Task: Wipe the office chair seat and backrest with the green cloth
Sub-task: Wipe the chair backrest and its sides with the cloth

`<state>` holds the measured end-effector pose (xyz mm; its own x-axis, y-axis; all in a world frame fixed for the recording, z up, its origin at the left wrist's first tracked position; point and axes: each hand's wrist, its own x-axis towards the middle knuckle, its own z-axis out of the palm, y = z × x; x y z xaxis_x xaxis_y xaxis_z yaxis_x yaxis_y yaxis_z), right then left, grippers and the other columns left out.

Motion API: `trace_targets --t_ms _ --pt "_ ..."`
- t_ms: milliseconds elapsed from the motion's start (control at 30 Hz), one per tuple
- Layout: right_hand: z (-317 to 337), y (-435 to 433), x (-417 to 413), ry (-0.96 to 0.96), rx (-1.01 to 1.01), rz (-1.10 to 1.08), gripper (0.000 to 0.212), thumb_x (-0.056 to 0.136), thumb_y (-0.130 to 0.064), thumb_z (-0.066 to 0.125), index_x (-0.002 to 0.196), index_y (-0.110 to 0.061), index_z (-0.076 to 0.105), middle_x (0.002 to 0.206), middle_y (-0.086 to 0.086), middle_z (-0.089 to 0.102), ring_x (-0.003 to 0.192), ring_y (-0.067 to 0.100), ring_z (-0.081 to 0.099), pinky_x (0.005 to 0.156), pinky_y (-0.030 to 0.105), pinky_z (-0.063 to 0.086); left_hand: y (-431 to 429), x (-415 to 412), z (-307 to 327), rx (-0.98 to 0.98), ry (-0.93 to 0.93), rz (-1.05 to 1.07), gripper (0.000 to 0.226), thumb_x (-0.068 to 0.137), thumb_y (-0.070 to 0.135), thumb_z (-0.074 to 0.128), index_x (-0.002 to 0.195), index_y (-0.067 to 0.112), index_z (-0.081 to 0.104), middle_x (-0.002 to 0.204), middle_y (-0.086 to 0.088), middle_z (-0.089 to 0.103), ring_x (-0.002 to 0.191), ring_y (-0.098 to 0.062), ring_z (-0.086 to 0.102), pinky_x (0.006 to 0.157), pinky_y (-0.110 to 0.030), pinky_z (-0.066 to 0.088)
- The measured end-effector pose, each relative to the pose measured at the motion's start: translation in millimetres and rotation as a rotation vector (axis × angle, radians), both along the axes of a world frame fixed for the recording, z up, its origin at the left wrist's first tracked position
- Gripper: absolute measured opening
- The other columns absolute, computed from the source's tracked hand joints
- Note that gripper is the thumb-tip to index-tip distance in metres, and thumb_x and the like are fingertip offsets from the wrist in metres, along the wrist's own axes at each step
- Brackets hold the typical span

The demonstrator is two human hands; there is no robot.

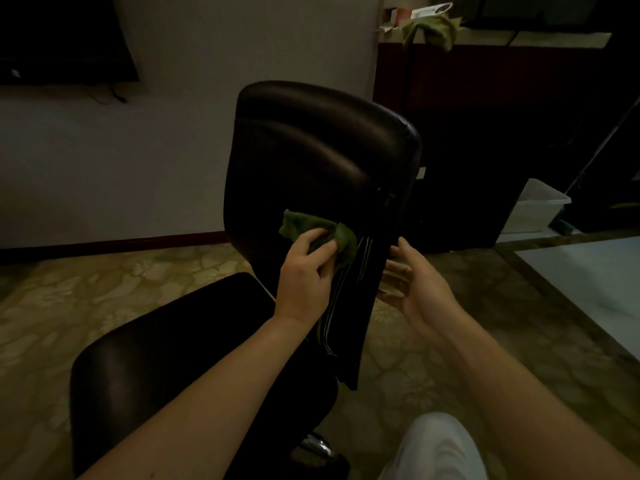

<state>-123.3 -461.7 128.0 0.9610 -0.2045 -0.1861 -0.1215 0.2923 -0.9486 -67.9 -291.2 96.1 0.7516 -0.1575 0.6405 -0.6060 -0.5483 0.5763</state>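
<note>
Pressing green cloth (pixel 317 233) on dim backrest (pixel 311 161), left hand (pixel 304 268) half covering it

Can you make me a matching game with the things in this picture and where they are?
Things:
1. green cloth
2. right hand
3. white bin
4. second green cloth

Places:
A. on the floor beside the dark cabinet
B. pressed on the backrest under the left hand
C. draped on the cabinet top
D. open, by the backrest's edge

Pairs: 1-B, 2-D, 3-A, 4-C
</note>
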Motion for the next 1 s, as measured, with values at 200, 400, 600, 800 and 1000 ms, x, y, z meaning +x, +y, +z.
trace_targets --t_ms 200,400,600,800,1000 --pt "6 3 10 0.046 -0.090 -0.041 0.054 0.085 -0.052 0.068 0.114 -0.007 0.060 0.114 0.012 0.070 0.100 0.028 0.070 0.068 0.036 0.056 -1 14 21 0.092 -0.083 -0.036 0.023 0.095 0.007 0.064 0.117 0.005 0.073 0.131 -0.014 0.059 0.123 -0.031 0.058 0.103 -0.048 0.051" --pt "3 2 12 0.063 -0.098 -0.037 0.060 0.084 -0.055 0.068 0.119 -0.007 0.060 0.110 0.010 0.072 0.094 0.024 0.073 0.072 0.037 0.057 1 4 -8 0.069 -0.031 0.004 0.024 0.093 0.005 0.067 0.117 0.005 0.073 0.132 -0.014 0.058 0.125 -0.030 0.056 0.107 -0.046 0.049" --pt "0 7 10 0.069 -0.117 -0.056 0.056 0.083 -0.059 0.066 0.116 -0.014 0.061 0.115 0.010 0.069 0.099 0.025 0.070 0.084 0.044 0.057 12 -13 -28 0.068 0.039 0.022 0.025 0.092 0.004 0.068 0.117 0.007 0.073 0.129 -0.012 0.059 0.121 -0.029 0.059 0.102 -0.045 0.052" --pt "2 11 9 0.123 -0.091 -0.055 0.060 0.079 -0.064 0.066 0.114 -0.016 0.061 0.111 0.009 0.070 0.097 0.026 0.070 0.077 0.041 0.057 20 -2 8 0.064 0.016 -0.027 0.025 0.094 0.004 0.065 0.119 0.004 0.072 0.129 -0.013 0.062 0.119 -0.028 0.060 0.103 -0.038 0.051" --pt "4 7 9 0.132 -0.090 -0.038 0.060 0.082 -0.062 0.065 0.117 -0.014 0.060 0.109 0.008 0.071 0.099 0.025 0.069 0.075 0.039 0.056 8 6 22 0.127 -0.033 -0.059 0.025 0.093 0.005 0.067 0.117 0.003 0.072 0.130 -0.015 0.061 0.121 -0.029 0.060 0.104 -0.041 0.051"
